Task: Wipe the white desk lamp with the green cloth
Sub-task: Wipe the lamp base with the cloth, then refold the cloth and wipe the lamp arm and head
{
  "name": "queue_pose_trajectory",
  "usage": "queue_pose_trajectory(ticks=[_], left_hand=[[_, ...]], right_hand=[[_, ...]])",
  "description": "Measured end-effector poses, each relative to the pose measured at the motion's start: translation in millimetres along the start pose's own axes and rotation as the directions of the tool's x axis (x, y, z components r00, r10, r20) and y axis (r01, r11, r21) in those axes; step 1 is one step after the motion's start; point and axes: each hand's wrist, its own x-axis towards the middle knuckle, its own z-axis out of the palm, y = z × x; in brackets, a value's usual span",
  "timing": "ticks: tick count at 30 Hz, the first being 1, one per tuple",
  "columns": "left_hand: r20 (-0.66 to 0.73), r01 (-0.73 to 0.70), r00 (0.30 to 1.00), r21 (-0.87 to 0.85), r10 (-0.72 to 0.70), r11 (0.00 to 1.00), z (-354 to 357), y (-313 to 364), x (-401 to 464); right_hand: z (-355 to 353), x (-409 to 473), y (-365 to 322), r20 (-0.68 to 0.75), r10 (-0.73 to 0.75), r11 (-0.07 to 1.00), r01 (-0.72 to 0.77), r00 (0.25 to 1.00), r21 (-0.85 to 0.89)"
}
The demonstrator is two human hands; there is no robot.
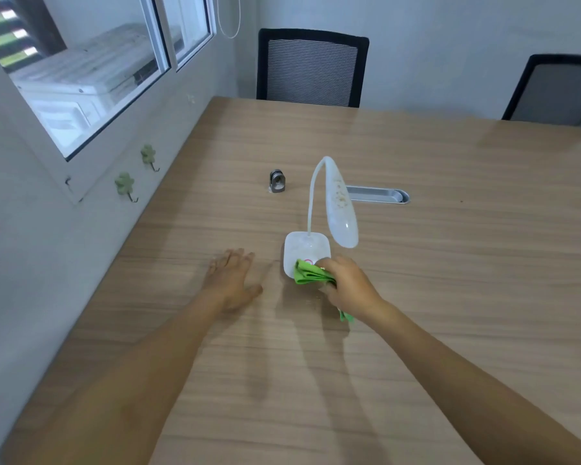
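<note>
The right hand has its grip closed around the green cloth, pressing it on the white desk lamp base. Above this grip, the lamp head shows specks, not yet wiped. The left hand lies spread flat on the desk.

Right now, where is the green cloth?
In the head view, the green cloth is bunched in the right hand, pressed on the near edge of the white desk lamp base, right of the left hand lying flat on the table.

an office meeting room: long wooden table with cable tray, mesh chairs.
</note>
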Motion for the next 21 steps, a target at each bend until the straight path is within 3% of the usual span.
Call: queue_pose_trajectory(ticks=[4, 6, 10, 14, 17, 21], left_hand=[[-0.113, -0.225, 0.971, -0.132, 0.210, 0.965, -17.1, 16.0, -8.6], [-0.102, -0.285, 0.958, -0.264, 0.267, 0.922, -24.6, 28.0, -11.6], [-0.066, -0.252, 0.966, -0.456, 0.250, 0.854, -31.8, 47.2, -12.8], [-0.034, -0.212, 0.966, -0.675, 0.257, 0.707, -37.9, 41.7, -13.2], [-0.037, -0.159, 0.979, -0.757, 0.201, 0.634, -42.5, 30.6, -16.6], [-0.014, -0.075, 0.995, -0.779, 0.102, 0.623, -44.2, 17.8, -19.2]], right_hand=[[-16.0, -4.4, -11.0, 0.086, 0.075, 0.987, -0.086, 0.993, 0.135], [-16.6, -5.6, -15.3, 0.101, 0.075, 0.981, -0.092, 0.992, 0.172], [-14.7, -5.6, -18.3, 0.121, 0.105, 0.974, -0.127, 0.987, 0.190], [-15.6, -6.6, -16.9, 0.180, 0.128, 0.959, -0.168, 0.975, 0.226], [-17.4, -10.6, -10.6, 0.251, 0.128, 0.963, -0.181, 0.959, 0.200], [-15.7, -9.7, -3.8, 0.192, 0.147, 0.951, -0.192, 0.970, 0.241]])
